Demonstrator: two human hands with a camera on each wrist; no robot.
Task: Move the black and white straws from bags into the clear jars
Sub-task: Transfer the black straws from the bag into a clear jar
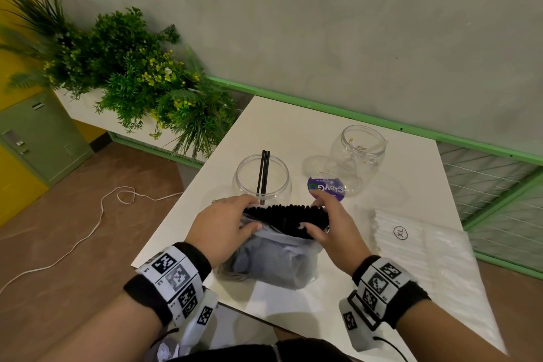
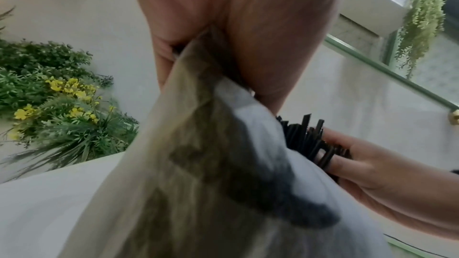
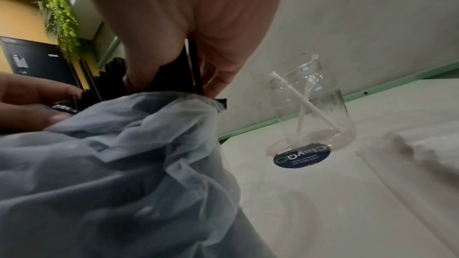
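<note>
Both hands at the bag of black straws (image 1: 286, 217)
Left hand (image 1: 223, 226) pinches the plastic bag (image 1: 276, 267); right hand (image 1: 332, 229) pinches straws from the bundle.

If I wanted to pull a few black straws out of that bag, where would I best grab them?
Probably by their exposed top ends, from above. The black straws stand upright, tips fanned clear of the bag, whose plastic hides their lower lengths. The left hand and right hand flank the mouth, leaving the top free.
</note>
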